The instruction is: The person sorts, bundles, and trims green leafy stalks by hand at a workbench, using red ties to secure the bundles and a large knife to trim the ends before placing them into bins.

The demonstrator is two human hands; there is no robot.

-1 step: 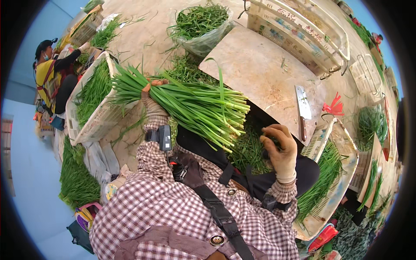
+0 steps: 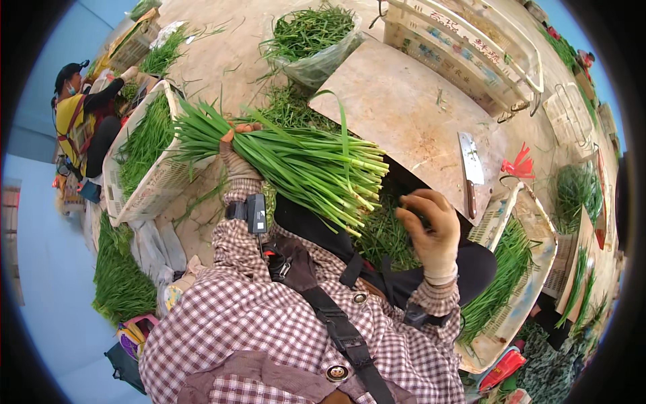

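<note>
My left hand [image 2: 237, 140], in a soiled glove, wraps round a thick bunch of garlic chives [image 2: 303, 161]. Its leafy tips fan out to the left. The pale cut stem ends point right, above my lap. My right hand [image 2: 431, 225], gloved too, hangs a little to the right of those stem ends without touching them. Its fingers are bent, with a gap to the thumb, and nothing shows between them. Loose green trimmings [image 2: 387, 239] lie below, between the bunch and my right hand.
A cleaver [image 2: 471, 161] lies on a board [image 2: 404, 94] ahead, beside red ties [image 2: 518, 165]. Crates of chives stand at left [image 2: 114, 202] and right [image 2: 538, 269]. A plastic bag [image 2: 323, 67] of trimmings and a large crate [image 2: 451, 60] are farther off. Another person [image 2: 81, 121] works at far left.
My right hand has shifted slightly left, toward the stem ends. My left hand and the bunch have stayed in place.
</note>
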